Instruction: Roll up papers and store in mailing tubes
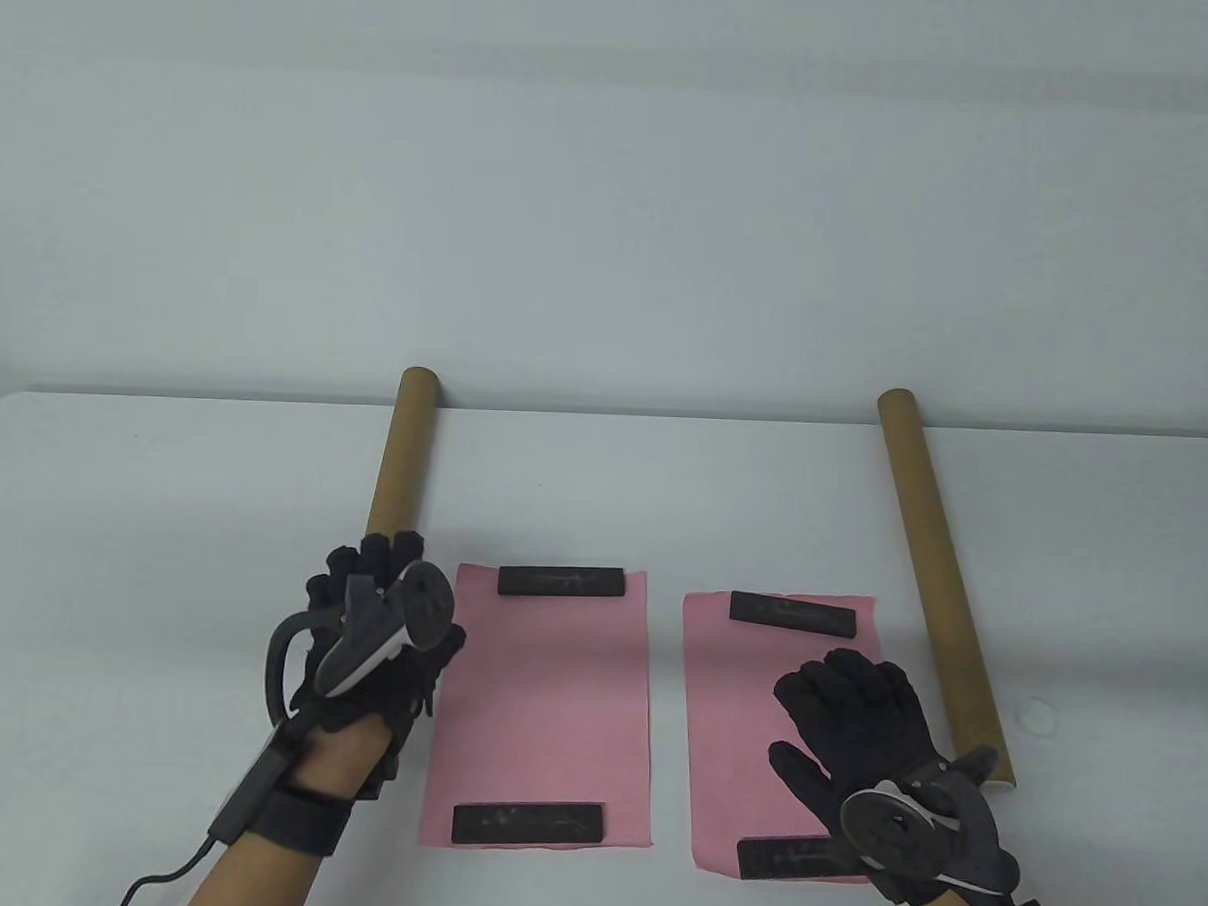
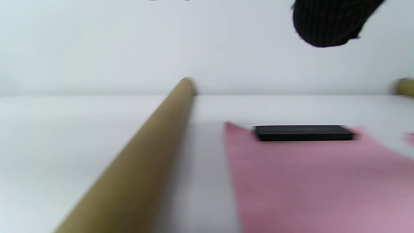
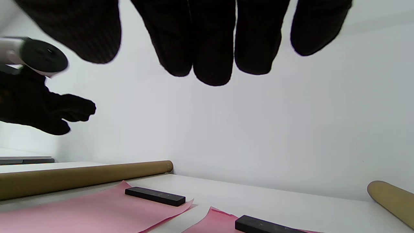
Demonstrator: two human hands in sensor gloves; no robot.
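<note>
Papers first — two pink sheets lie flat side by side near the table's front edge, left sheet [image 1: 541, 706] and right sheet [image 1: 782, 731], w/ a narrow strip of white table [image 1: 161, 514] between them. Each is pinned by black bar weights at 12 and 6 o'clock of the sheet: far left bar [image 1: 561, 581], near left bar [image 1: 529, 822], far right bar [image 1: 792, 613], near right bar [image 1: 791, 859]. Prob. there to stop the paper curling or sliding, so they'd need to come off before any rolling.

Mailing tubes flank the sheets: left tube [image 1: 404, 454] runs from approx. 9 o'clock of the left sheet back toward 12, past the table's far edge; right tube [image 1: 944, 578] sits at 3 o'clock of the right sheet, angled, near end toward the person. One tube per sheet, one per side — a layout that lets each hand serve its own pair.

Left hand [image 1: 375, 653] hovers over the near end of the left tube, just at the left sheet's edge; fingers loosely curled, gripping nothing I can see. Right hand [image 1: 853, 714] hangs above the right sheet, fingers [image 3: 212, 42] extended & close together, well clear of the paper in the right wrist view — holding nothing.

Judgement: nothing rolled yet, task at its start.
</note>
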